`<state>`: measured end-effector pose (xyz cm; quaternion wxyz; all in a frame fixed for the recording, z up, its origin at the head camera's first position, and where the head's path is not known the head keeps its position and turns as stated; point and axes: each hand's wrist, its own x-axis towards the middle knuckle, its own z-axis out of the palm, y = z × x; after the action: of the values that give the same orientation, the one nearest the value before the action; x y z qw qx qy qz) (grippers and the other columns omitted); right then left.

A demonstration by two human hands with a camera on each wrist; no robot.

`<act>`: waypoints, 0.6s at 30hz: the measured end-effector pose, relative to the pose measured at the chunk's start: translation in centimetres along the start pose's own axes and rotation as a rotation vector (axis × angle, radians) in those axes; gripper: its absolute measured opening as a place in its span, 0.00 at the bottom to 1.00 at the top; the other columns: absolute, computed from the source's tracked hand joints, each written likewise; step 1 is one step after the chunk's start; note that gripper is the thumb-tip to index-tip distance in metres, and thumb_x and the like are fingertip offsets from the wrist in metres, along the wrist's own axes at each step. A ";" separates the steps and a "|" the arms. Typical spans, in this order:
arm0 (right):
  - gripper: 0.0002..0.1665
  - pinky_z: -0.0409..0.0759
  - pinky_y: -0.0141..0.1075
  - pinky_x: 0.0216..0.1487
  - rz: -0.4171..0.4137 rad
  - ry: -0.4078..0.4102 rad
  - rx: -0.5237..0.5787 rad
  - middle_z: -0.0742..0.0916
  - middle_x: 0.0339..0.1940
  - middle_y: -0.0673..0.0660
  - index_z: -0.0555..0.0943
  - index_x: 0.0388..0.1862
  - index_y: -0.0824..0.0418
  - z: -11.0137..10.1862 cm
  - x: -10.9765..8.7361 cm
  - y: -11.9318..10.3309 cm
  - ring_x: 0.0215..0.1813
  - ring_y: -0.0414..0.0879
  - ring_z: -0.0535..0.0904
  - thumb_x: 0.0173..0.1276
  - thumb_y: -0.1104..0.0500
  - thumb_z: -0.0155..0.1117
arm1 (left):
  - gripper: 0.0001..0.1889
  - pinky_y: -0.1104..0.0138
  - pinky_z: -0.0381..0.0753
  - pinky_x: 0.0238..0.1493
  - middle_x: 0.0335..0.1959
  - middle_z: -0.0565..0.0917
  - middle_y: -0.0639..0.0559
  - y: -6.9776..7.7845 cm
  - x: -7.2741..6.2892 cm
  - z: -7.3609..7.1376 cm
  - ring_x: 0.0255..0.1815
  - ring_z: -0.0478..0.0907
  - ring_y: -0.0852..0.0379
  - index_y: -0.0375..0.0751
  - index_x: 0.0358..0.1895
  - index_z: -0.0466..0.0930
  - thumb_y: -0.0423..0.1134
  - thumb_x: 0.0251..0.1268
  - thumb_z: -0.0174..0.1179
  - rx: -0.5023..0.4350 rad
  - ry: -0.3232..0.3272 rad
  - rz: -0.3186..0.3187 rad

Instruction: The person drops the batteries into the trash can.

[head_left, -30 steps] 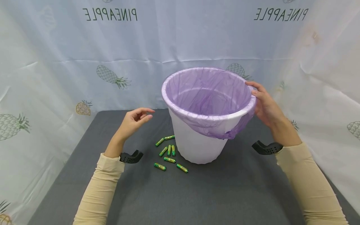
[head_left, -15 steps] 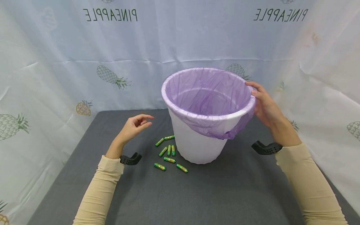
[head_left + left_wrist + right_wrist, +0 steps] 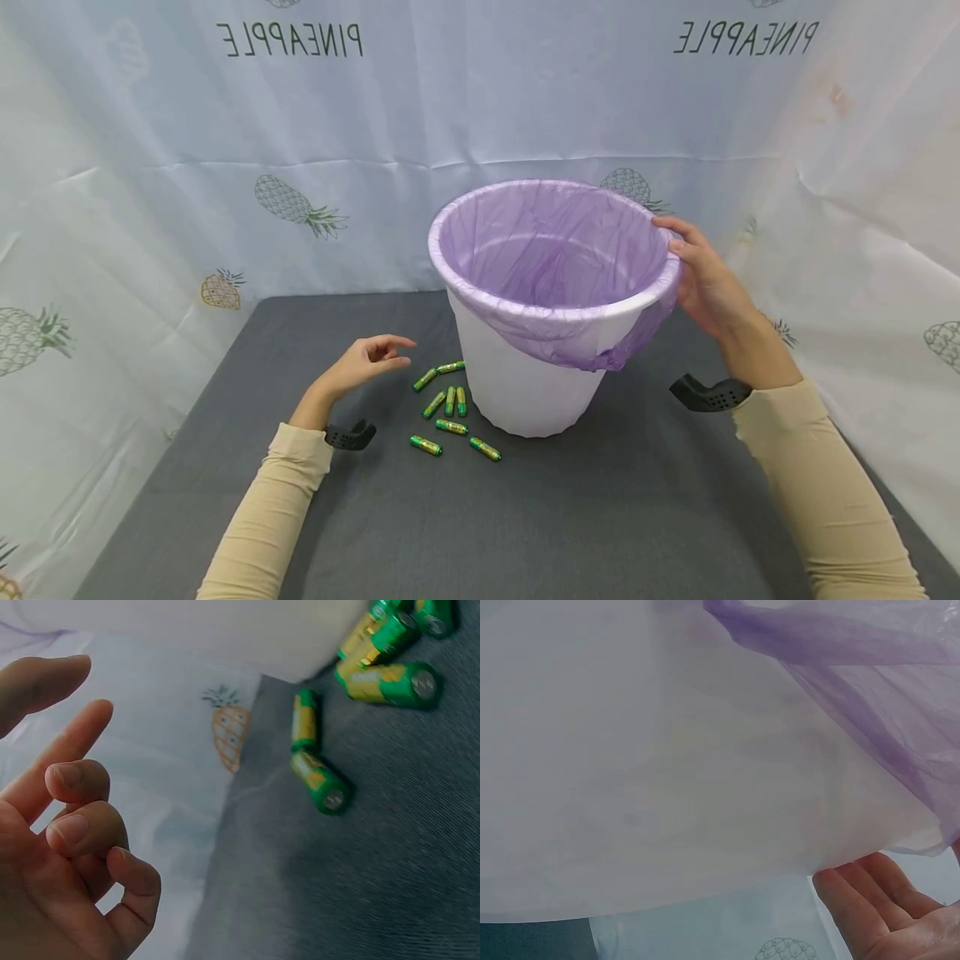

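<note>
A white trash can (image 3: 525, 387), lined with a purple plastic bag (image 3: 540, 225), stands on the dark cloth. The bag is folded over the rim and bunched at the front right. My right hand (image 3: 708, 279) grips the rim at the right, thumb and index finger over the bagged edge; in the right wrist view its other fingers (image 3: 870, 889) rest by the can's outer wall. Left of the can lie several green and gold batteries (image 3: 425, 445). Just left of them hovers my left hand (image 3: 367, 364), thumb and index finger apart, the other fingers (image 3: 86, 825) loosely bent, holding nothing.
A dark grey cloth (image 3: 570, 525) covers the table. Behind and at both sides hang pale curtains (image 3: 420, 92) printed with pineapples. Each wrist carries a black camera mount (image 3: 351, 435).
My left hand has moved down toward the batteries, its thumb and index finger still apart. My right hand, the trash can and the batteries stay where they were.
</note>
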<state>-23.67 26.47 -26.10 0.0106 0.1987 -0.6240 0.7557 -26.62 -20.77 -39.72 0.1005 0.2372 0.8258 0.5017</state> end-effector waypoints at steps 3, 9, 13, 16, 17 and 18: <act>0.16 0.80 0.29 0.42 0.000 0.002 0.015 0.79 0.50 0.47 0.71 0.59 0.47 0.0 0.0 0.0 0.46 0.38 0.79 0.76 0.57 0.45 | 0.20 0.67 0.67 0.33 0.26 0.68 0.57 -0.7 0.1 0.2 0.25 0.63 0.66 0.32 0.60 0.75 0.38 0.68 0.58 0.003 -0.003 -0.016; 0.16 0.80 0.29 0.42 -0.001 0.000 0.012 0.79 0.50 0.47 0.71 0.59 0.46 0.0 0.0 0.0 0.45 0.37 0.80 0.77 0.57 0.44 | 0.22 0.70 0.66 0.33 0.27 0.68 0.58 -1.2 0.2 0.4 0.25 0.63 0.67 0.29 0.60 0.74 0.37 0.67 0.59 -0.001 -0.012 -0.030; 0.16 0.80 0.29 0.42 0.002 -0.006 0.005 0.79 0.50 0.47 0.71 0.59 0.47 0.0 0.0 -0.1 0.46 0.37 0.80 0.77 0.57 0.44 | 0.22 0.70 0.65 0.33 0.27 0.67 0.57 -1.5 0.4 0.6 0.25 0.62 0.67 0.31 0.60 0.74 0.38 0.66 0.61 0.004 -0.028 -0.056; 0.16 0.80 0.29 0.42 0.007 0.000 0.013 0.79 0.50 0.47 0.71 0.59 0.47 0.0 0.0 -0.1 0.46 0.38 0.80 0.76 0.57 0.46 | 0.22 0.71 0.64 0.33 0.26 0.66 0.56 -1.8 0.7 0.7 0.24 0.61 0.67 0.32 0.59 0.75 0.38 0.65 0.62 0.039 -0.043 -0.075; 0.16 0.80 0.29 0.42 0.009 0.004 0.015 0.79 0.50 0.47 0.71 0.59 0.47 0.0 0.0 -0.1 0.46 0.38 0.80 0.76 0.57 0.46 | 0.22 0.71 0.63 0.32 0.26 0.66 0.55 -2.0 0.8 0.7 0.24 0.61 0.67 0.32 0.59 0.75 0.38 0.64 0.62 0.059 -0.049 -0.076; 0.16 0.80 0.29 0.42 0.011 0.006 0.018 0.79 0.51 0.47 0.71 0.59 0.47 0.0 0.0 -0.1 0.46 0.38 0.80 0.76 0.57 0.46 | 0.22 0.71 0.63 0.31 0.25 0.65 0.55 -2.1 0.9 0.7 0.23 0.60 0.67 0.32 0.59 0.76 0.38 0.64 0.62 0.080 -0.057 -0.077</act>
<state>-23.62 26.50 -26.04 0.0065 0.1932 -0.6181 0.7619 -27.74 -20.56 -41.80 0.1335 0.2233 0.8504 0.4574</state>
